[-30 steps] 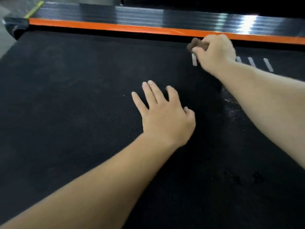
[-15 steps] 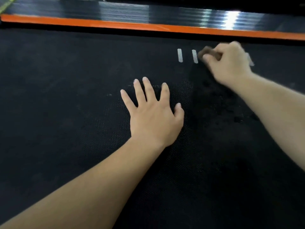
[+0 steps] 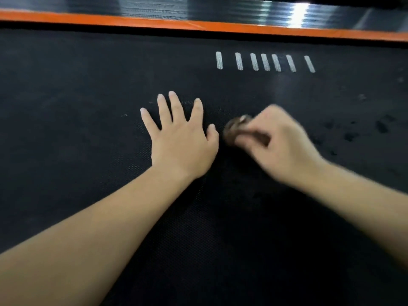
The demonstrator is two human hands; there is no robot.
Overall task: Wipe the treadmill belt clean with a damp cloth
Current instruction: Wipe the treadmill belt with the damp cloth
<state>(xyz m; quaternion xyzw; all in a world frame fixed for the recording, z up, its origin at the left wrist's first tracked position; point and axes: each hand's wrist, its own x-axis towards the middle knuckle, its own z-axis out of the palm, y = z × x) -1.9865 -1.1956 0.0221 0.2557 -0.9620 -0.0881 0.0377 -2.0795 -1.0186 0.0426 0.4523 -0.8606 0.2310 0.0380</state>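
"Cloth (image 3: 235,132), where is it?"
"Bunched small and brown in the right hand (image 3: 280,144), whose fingers curl round it; the wad pokes out on that hand's left side, down against the treadmill belt (image 3: 88,85). Blurred, so its folds are unclear."
"And the left hand (image 3: 183,144)?"
"Flat on the belt, palm down, fingers spread wide. Its thumb lies just beside the cloth; whether they touch, I cannot tell."
"What lies around them?"
"A row of white marks (image 3: 265,62) on the belt, farther off, near the orange strip (image 3: 154,20) along the far edge. Dark spots (image 3: 380,127) dot the belt to the right of the right hand."
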